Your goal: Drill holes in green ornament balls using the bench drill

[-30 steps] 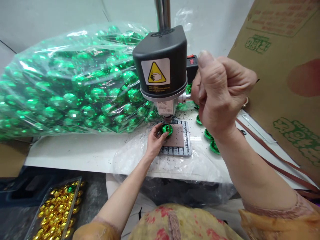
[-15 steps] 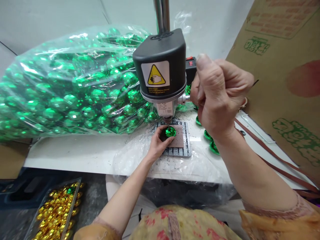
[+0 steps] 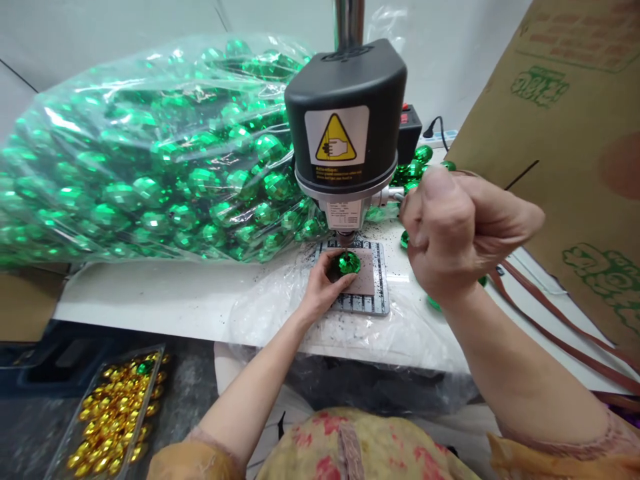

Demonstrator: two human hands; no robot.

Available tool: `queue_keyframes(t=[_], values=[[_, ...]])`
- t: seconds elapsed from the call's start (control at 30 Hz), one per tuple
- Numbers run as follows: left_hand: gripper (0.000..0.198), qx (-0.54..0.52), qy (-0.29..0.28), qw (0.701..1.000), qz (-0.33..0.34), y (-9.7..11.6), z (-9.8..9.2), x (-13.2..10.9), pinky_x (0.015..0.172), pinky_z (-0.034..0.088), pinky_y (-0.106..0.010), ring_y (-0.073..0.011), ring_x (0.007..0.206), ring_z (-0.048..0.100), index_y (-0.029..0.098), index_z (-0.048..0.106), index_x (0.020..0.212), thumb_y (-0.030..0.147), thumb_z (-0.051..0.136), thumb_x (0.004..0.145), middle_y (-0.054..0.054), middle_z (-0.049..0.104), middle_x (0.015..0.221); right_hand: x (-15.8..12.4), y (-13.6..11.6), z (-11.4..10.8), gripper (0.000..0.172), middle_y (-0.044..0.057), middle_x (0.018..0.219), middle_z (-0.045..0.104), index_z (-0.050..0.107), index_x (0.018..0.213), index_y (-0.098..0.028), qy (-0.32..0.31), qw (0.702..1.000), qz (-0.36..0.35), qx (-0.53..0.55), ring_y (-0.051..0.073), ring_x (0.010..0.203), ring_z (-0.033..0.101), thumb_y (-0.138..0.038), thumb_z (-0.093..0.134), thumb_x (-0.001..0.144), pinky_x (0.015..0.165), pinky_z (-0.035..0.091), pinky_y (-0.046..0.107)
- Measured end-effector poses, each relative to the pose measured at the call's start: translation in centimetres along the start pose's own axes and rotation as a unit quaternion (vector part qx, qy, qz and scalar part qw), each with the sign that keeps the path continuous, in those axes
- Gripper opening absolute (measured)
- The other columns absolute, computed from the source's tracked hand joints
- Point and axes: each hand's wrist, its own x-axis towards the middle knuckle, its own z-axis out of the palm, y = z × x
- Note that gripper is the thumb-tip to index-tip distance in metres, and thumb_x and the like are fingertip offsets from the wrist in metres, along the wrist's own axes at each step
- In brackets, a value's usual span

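One bauble [image 3: 349,262] on seemingly gritty worktop [image 3: 150,300]

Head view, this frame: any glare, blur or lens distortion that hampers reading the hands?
Head view: wide-lens stretch makes the right hand, fisted on the press handle, loom large. Head view: white glare streaks the plastic bag of green balls. Head view: the left hand and the green ball it pinches under the drill press are sharp and evenly lit.

Centre: black press head [image 3: 346,127] above green faceted ball [image 3: 349,263], which left hand [image 3: 323,287] pinches on slotted plate [image 3: 373,305]. Centre right: right hand [image 3: 460,227], fisted round press lever [image 3: 393,195]. Upper left: bag of green balls [image 3: 140,160]. Lower left: tray of gold balls [image 3: 113,417].
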Motion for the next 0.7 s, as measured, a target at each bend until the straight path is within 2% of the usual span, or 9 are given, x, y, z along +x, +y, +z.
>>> queue_keyframes(t=[0.33, 0.7], values=[[0.050, 0.000, 0.007, 1.000, 0.010, -0.4, 0.1, 0.0, 0.097, 0.046, -0.037, -0.0220, 0.109, 0.059, 0.021, 0.055, 0.119, 0.032, 0.078, 0.076, -0.008, 0.062, 0.117, -1.1, 0.9, -0.3, 0.051, -0.003, 0.044, 0.029, 0.028, 0.048, -0.022, 0.001, 0.998, -0.042, -0.038, 0.008, 0.038, 0.033, -0.028, 0.052, 0.093, 0.041, 0.025, 0.029], [0.051, -0.003, 0.007, 1.000, 0.024, -1.1, 0.0, 0.0, 0.101, 0.044, -0.039, -0.0231, 0.113, 0.057, 0.023, 0.055, 0.120, 0.034, 0.078, 0.076, -0.008, 0.061, 0.121, -2.1, 2.3, -0.7, 0.053, -0.003, 0.042, 0.027, 0.025, 0.046, -0.021, 0.017, 0.995, -0.093, -0.033, 0.009, 0.036, 0.030, -0.026, 0.057, 0.088, 0.041, 0.026, 0.030]])
